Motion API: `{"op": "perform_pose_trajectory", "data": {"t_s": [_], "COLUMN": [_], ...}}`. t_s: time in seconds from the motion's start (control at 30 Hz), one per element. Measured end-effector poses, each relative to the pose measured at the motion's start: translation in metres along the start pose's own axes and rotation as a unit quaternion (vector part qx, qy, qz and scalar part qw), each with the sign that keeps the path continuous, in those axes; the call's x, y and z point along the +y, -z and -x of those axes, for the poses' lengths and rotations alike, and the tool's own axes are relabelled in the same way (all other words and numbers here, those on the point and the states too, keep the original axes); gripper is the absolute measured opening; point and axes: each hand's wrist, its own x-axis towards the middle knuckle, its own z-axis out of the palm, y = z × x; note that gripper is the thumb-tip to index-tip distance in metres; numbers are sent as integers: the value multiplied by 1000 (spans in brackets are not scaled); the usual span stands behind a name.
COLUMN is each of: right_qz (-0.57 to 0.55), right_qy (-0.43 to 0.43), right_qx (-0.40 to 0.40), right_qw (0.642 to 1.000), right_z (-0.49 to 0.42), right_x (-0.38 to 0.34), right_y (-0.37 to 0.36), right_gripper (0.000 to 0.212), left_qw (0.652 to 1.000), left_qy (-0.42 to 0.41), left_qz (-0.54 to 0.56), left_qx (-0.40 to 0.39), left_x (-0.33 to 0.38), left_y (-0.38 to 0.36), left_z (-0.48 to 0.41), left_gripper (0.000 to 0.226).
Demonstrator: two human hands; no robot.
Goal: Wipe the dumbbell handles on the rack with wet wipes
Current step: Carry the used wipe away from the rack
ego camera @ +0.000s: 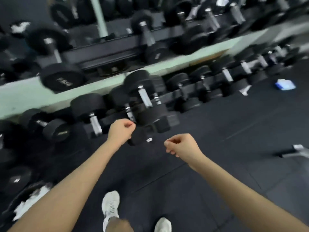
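My left hand [121, 131] and right hand [182, 146] are both curled into fists near the shiny dumbbell handles [145, 98], and they are empty, I think, because the blue wet wipes pack [285, 84] lies far off right on the floor [217, 148].

The floor [225, 148] is covered in dark, nearly black rubber tiles, and thin seams [164, 179] are seen between them. A pale green band of wall [25, 96] is drawn slantwise across the view, from lower left to upper right. A pale green upright strip [98, 15] is seen at the top. A grey metal frame [299, 150] is set on the floor at the right edge. Much is blurred.
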Motion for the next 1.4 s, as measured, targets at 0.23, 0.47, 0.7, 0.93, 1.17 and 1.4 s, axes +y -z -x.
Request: {"op": "perform_pose_trajectory", "data": {"t_s": [0.23, 0.47, 0.7, 0.93, 1.17, 1.4], "right_qz": [-69, -124, -167, -180, -110, -36], "right_qy": [-21, -59, -115, -148, -209, -250], "right_qx": [143, 245, 350, 424, 399, 317], "right_qw": [987, 960, 915, 875, 886, 914], "right_z": [2, -40, -73, -115, -191, -286], "right_x": [48, 93, 145, 217, 297, 379], "right_y": [211, 373, 540, 714, 910, 1072], "right_gripper": [14, 14, 14, 20, 28, 20], "left_qw": [977, 937, 864, 828, 826, 841], "left_qy": [-162, -245, -339, -353, -346, -319], "left_qz": [-77, -157, -193, -191, -190, -170], "left_qx": [-112, -192, -318, -392, -403, -402], "left_x": [207, 344, 517, 666, 812, 922], "left_y": [-134, -263, -443, -630, -789, -921], "left_z": [-14, -79, -123, -158, -195, -256], "left_gripper": [15, 14, 15, 13, 17, 13]}}
